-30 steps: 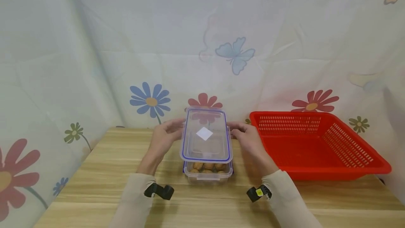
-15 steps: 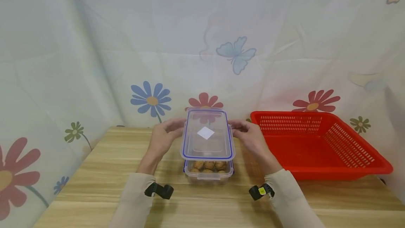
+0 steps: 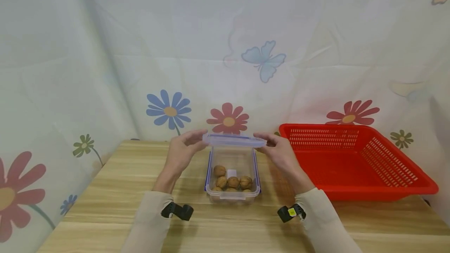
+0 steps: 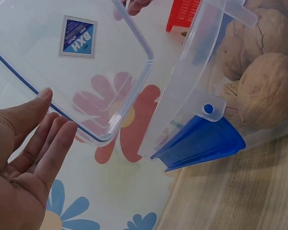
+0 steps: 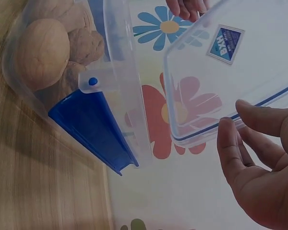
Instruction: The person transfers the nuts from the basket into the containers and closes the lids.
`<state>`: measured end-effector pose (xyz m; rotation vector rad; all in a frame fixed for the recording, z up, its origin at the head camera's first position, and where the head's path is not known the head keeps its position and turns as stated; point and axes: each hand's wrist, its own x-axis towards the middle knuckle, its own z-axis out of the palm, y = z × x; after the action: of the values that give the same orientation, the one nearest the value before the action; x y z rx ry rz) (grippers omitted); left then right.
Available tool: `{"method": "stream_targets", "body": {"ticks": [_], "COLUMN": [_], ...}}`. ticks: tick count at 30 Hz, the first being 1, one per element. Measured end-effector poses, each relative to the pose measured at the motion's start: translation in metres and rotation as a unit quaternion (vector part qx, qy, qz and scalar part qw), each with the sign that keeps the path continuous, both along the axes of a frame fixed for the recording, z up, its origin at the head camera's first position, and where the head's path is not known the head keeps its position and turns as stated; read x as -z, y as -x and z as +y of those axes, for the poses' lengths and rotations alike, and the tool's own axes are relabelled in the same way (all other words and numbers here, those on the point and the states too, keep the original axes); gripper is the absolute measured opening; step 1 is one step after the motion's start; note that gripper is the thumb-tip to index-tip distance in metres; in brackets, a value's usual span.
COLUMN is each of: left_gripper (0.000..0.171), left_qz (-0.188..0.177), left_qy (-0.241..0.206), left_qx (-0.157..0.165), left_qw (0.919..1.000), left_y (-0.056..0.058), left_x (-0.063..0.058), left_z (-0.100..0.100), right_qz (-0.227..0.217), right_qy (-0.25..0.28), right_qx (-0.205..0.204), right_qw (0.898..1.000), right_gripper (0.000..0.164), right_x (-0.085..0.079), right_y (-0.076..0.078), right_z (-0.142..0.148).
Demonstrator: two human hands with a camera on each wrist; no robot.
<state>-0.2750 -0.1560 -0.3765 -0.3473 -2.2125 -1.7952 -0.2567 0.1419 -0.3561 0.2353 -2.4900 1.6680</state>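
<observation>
A clear plastic lid [image 3: 232,140] with a blue seal is held level above the far end of a clear food container [image 3: 233,196]. My left hand [image 3: 182,149] pinches the lid's left edge between thumb and fingers; my right hand [image 3: 277,149] pinches the right edge. In both wrist views the lid hangs apart from the container's rim, its label [image 4: 78,37] showing through. Several walnuts [image 3: 233,182] lie in the near part of the container. Its blue side clips [image 4: 201,143] are flipped down, one of them plain in the right wrist view.
To the right on the wooden table [image 3: 133,206] stands a red plastic basket [image 3: 351,188] with slotted walls. Behind the table hangs a white cloth [image 3: 197,73] printed with flowers and butterflies. Each wrist wears a black strap with a small camera.
The lid was tilted over the container with its top facing me. It has swung up to nearly edge-on, baring the container's inside and more walnuts. Both hands stay at the lid's sides.
</observation>
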Motion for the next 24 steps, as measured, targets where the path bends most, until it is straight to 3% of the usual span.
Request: {"method": "stream_targets", "body": {"ticks": [6,24], "left_gripper": [0.038,0.042], "left_qz": [-0.017,-0.002], "left_qy": [-0.029,-0.035], "left_qx": [-0.004,-0.020], "left_qw": [0.9994,0.9992], "left_y": [-0.0022,-0.0044], "left_x": [-0.0024,-0.0051], "left_z": [0.0007,0.0033], "right_qz": [0.009,0.022], "right_qy": [0.001,-0.009], "right_qx": [0.012,0.043], "right_qw": [1.000,0.999], "right_gripper": [0.025,0.041], "right_x": [-0.0005,-0.0003], "right_y": [-0.0004,-0.0004], "right_z": [-0.0011,-0.0008]}}
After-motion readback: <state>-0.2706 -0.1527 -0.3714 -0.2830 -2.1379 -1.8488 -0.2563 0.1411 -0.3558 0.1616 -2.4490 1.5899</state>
